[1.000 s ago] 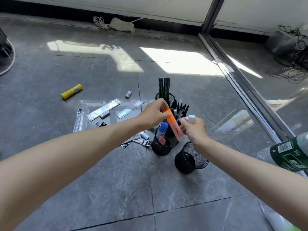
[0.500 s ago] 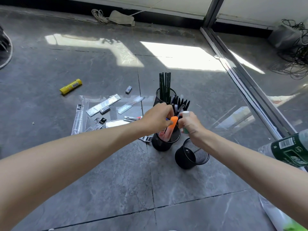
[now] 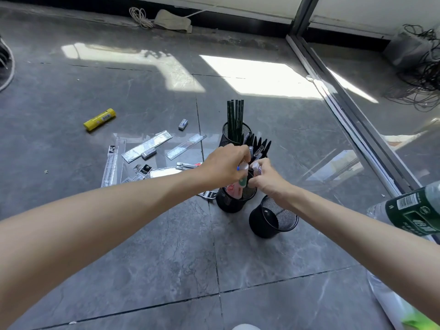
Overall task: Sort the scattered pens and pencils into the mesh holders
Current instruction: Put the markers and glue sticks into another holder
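Observation:
Four black mesh holders stand together on the grey floor. The far holder (image 3: 226,135) has tall green pencils (image 3: 235,120), and the one beside it holds black pens (image 3: 258,142). The near-left holder (image 3: 228,206) contains an orange highlighter (image 3: 234,192); the near-right holder (image 3: 273,221) looks empty. Both hands meet just above the near-left holder. My left hand (image 3: 225,166) curls its fingers on a white-capped green marker (image 3: 242,175) standing in that holder. My right hand (image 3: 267,179) pinches a small white-capped pen (image 3: 256,167).
Left of the holders lie clear packets and rulers (image 3: 146,146), small erasers (image 3: 182,124) and a yellow glue stick (image 3: 100,119). A green-labelled bottle (image 3: 412,210) is at the right edge. A metal door track (image 3: 345,108) runs diagonally on the right.
The orange highlighter went from my left hand down into the near-left holder. Both hands dropped lower and came together over that holder.

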Demonstrator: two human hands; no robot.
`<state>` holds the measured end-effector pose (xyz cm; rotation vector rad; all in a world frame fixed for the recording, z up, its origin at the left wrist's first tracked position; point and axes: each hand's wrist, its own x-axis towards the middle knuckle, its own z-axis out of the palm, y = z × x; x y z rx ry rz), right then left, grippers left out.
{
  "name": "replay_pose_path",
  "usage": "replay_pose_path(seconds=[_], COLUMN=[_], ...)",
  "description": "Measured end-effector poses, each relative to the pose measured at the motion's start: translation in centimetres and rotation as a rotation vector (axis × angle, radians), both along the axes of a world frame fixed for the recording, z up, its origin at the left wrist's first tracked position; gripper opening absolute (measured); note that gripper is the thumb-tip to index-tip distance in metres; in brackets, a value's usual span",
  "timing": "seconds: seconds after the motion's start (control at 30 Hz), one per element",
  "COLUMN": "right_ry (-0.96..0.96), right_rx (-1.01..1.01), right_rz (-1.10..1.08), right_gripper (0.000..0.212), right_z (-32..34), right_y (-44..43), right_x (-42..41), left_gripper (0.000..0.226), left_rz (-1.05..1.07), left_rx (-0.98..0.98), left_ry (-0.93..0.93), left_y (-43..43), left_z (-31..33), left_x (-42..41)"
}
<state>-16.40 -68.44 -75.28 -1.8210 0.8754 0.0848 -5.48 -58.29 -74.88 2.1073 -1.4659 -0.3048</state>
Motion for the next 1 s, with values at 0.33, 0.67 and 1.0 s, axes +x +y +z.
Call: replay_pose_path(seconds=[0.33,0.67,1.0], right_ry=[0.068,0.093,-0.111], right_rx=[-0.57,-0.778,-0.902], right_rz=[0.354,0.24,0.529], right_gripper=[0.013,0.022,0.025], right_z=[-0.4,0.3,0.4], right_y=[0.5,1.5,6.9], right_x=[0.0,0.3,5.5], left_gripper=[0.023,0.021,0.025], left_rz=[0.072,0.198,0.348], left_rx=[0.004,0.129,0.557], left_ry=[-0.03,-0.075,-0.083], left_y=[1.4,3.5,10.1], left_z=[-0.1,-1.7,-5.1], left_x=[2.0,5.4,9.4])
